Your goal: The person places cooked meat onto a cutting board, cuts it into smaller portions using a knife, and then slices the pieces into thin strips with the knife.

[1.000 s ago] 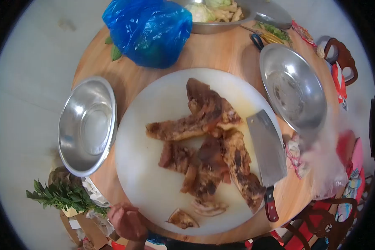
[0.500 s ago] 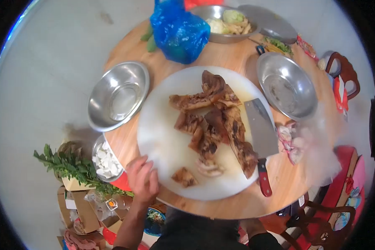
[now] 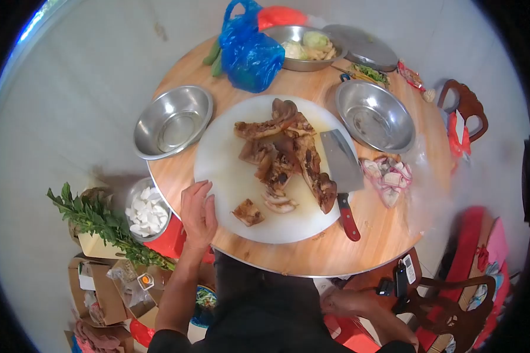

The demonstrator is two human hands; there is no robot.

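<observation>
My left hand (image 3: 198, 213) is at the left rim of the round white cutting board (image 3: 218, 194), with its fingers loosely bent and apart and nothing in them. Low beside my body, under the table's edge, is my right hand (image 3: 338, 301); its fingers are not clear. Chunks of brown cooked meat (image 3: 309, 162) lie on the board. A small square meat piece (image 3: 247, 213) and some pale slices (image 3: 280, 203) are nearer to me. On the board's right side rests a cleaver (image 3: 343, 162), its red handle towards me, untouched.
Steel basins stand left (image 3: 174, 123) and right (image 3: 376, 115) of the board. Behind are a blue plastic bag (image 3: 252, 62) and a bowl of vegetables (image 3: 312, 50). Red-and-white peelings (image 3: 388, 179) lie right. A bowl of white chunks (image 3: 147, 213) and leafy greens (image 3: 109, 223) are lower left.
The whole view has shifted, showing more of my body. My right forearm and hand show more fully beside my body. My left hand stays near the board's edge; the meat and cleaver lie as before.
</observation>
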